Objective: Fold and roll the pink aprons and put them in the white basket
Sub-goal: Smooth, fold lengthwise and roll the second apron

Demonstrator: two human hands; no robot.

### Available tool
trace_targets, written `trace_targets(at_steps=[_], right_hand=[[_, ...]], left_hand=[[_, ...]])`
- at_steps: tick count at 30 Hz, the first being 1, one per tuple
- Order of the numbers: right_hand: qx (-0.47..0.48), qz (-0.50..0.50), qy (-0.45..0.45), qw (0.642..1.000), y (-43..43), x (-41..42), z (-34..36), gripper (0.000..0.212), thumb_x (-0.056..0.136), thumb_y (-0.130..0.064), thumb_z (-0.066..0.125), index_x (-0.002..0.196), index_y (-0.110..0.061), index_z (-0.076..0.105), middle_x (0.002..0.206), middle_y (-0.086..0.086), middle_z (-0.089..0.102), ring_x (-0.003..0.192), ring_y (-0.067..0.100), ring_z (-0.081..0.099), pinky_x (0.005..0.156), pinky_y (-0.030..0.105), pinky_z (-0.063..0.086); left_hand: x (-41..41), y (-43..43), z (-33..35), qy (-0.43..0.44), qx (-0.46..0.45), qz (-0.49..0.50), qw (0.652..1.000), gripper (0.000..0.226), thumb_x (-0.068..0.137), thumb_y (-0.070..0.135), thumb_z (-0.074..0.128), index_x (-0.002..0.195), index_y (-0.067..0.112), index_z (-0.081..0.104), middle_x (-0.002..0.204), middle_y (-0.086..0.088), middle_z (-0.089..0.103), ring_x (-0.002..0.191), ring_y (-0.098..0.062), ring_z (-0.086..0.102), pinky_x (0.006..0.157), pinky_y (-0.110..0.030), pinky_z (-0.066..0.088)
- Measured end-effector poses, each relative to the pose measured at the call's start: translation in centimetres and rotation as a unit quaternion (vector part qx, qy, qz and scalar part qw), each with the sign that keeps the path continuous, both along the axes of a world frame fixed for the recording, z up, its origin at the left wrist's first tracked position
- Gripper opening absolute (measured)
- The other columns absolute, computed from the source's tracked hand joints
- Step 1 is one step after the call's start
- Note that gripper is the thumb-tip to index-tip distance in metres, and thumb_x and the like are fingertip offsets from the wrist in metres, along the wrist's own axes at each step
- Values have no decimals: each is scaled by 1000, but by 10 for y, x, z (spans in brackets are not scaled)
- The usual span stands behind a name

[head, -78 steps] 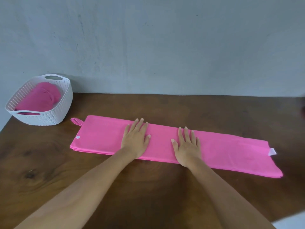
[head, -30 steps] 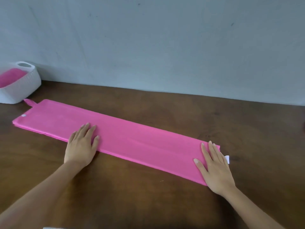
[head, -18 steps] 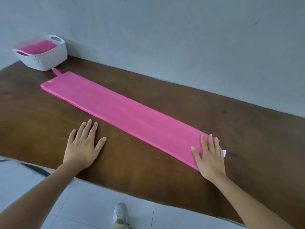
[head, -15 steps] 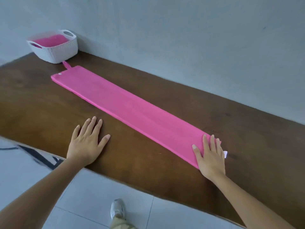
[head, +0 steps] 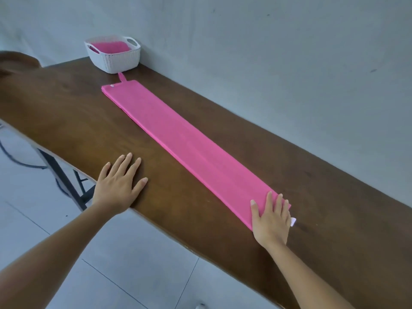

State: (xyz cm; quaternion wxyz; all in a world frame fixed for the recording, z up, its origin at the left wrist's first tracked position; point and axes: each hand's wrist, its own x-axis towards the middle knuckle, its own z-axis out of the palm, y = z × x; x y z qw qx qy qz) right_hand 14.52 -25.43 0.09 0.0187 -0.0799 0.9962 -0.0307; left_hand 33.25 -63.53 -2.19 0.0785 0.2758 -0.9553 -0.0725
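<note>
Apron (head: 189,143): folded into a long narrow strip, flat on table (head: 66,112), long axis running from just short of basket (head: 116,61) straight out to the end farthest from it. Loop (head: 122,76) and snap (head: 111,85) at the basket end, loop almost touching the basket wall. Right hand (head: 270,221) flat on the end farthest from basket, fingers (head: 269,200) straight and close together, pointing up the strip toward basket, pressing down, gripping nothing. Left hand (head: 118,188) well off the strip, also far from basket, palm down on bare wood by the table edge, fingers spread, holding nothing. Right hand clearly the nearer one. Likely next: roll from this end toward basket, with the left brought across onto the strip first. Hidden: strip's end edge under right palm, only a white tag (head: 293,221) peeking out beside it. Layer count of the fold not readable. Pink cloth (head: 109,46) in basket, rolled or not cannot tell. Table cut off by frame past the right hand.
</note>
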Motion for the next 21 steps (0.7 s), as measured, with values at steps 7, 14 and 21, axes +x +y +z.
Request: trace_targets(at_steps=[7,14,21], right_hand=[[-35,16,4,999,0,-1,-3,92,90,-76,-5,162,-19,3,169,13,3,155,34,-3,126,50,9],[-65,90,-77,991,21,-13,3,79,97,-69,20,161,-26,2,168,11,-10,154,34,-15,123,54,2],[-169,267,-125,940,93,-44,12,66,102,-53,45,159,-29,23,169,-4,5,156,18,-5,124,44,12]], left_hand=[[11,51,-4,4,23,87,996,83,95,71,3,162,25,21,170,-2,14,157,-22,4,123,-39,-13],[-1,152,2,37,71,189,979,84,92,68,13,159,19,26,169,-7,15,157,-27,3,125,-50,0],[-47,267,14,75,84,162,980,61,101,49,47,155,22,34,165,-6,23,154,-28,12,123,-54,9]])
